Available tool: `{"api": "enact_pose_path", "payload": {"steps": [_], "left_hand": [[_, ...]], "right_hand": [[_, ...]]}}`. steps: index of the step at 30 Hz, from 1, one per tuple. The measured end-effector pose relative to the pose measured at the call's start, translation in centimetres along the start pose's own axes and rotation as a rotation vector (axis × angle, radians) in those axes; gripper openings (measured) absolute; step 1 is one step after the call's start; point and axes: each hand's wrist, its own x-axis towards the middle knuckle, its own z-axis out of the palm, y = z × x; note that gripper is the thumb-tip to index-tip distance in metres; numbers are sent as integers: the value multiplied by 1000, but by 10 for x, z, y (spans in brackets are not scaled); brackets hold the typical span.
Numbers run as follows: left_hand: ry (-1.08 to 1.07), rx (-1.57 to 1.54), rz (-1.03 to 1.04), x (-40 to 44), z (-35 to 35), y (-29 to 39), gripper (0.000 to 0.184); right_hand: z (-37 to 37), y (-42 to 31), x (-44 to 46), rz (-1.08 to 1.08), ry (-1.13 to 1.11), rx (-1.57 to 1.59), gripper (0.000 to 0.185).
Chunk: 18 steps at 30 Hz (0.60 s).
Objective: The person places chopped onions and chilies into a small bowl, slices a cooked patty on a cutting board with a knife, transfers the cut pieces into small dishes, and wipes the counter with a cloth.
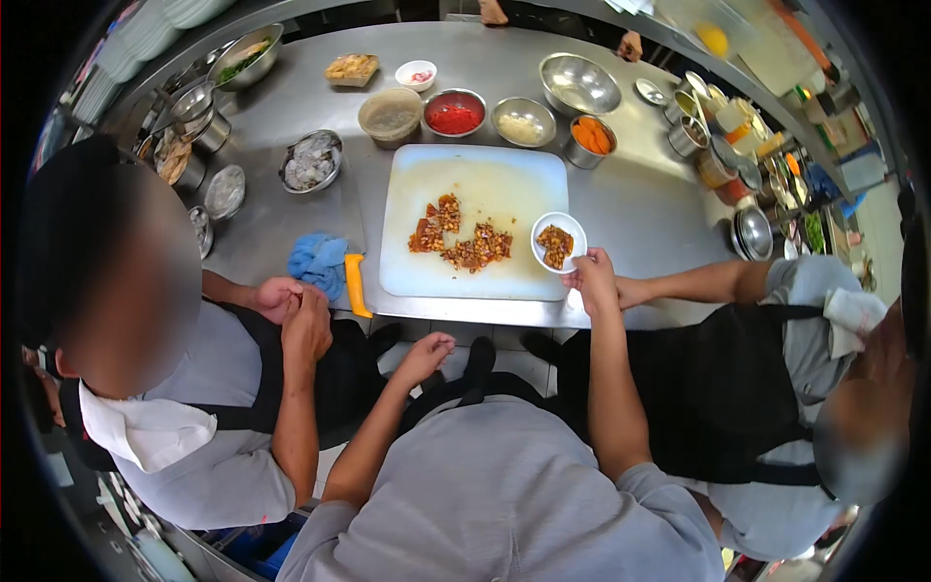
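Observation:
My right hand point(594, 276) grips the rim of a small white bowl point(540, 224), which is tipped a little toward me. Inside it lie brown, nut-studded chunks point(556, 246). The bowl is over the right side of a white cutting board point(417, 175). More of these chunks point(477, 246) are spread on the board's middle, in two loose groups. My left hand point(427, 357) hangs below the table's front edge, fingers loosely curled and apart, with nothing visible in it. Left of the board, an orange-yellow handle point(357, 285) lies beside a blue cloth point(318, 262).
Co-workers stand close at both sides; a left co-worker's hands point(296, 308) are together, and a right co-worker's hand point(632, 291) is beside my right wrist. Behind the board stand bowls of red pieces point(454, 118), pale pieces point(524, 124) and orange slices point(592, 136).

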Motion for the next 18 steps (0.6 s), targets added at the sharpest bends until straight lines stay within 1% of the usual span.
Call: {"api": "enact_pose_path", "payload": {"steps": [2,3,4,5,7,8,11,14,16,18], "left_hand": [[-69,-8,-36,8,12,13,23],[-105,-10,-54,12,17,14,23],[-148,12,-41,19,20,8,21],[-214,54,-71,25,22,3,20],[-345,139,-125,37,27,-4,18],[-397,113,-145,45,30,-17,17],[-519,237,-204,54,43,-28,18],[-547,366,-216,50,52,-38,22],[-546,448,-260,56,57,-68,23],[-607,546,-254,54,61,-88,24]], "right_hand": [[-11,4,-33,51,46,-41,32],[-18,14,-48,28,43,-44,28],[-24,25,-65,5,58,-16,26],[-30,37,-84,-17,74,11,25],[-40,57,-118,12,146,10,24],[-44,66,-135,26,183,9,23],[-54,87,-186,35,265,36,23],[-63,112,-231,-2,334,93,23],[-70,129,-266,-23,381,128,23],[-76,143,-299,-42,421,167,22]]}}
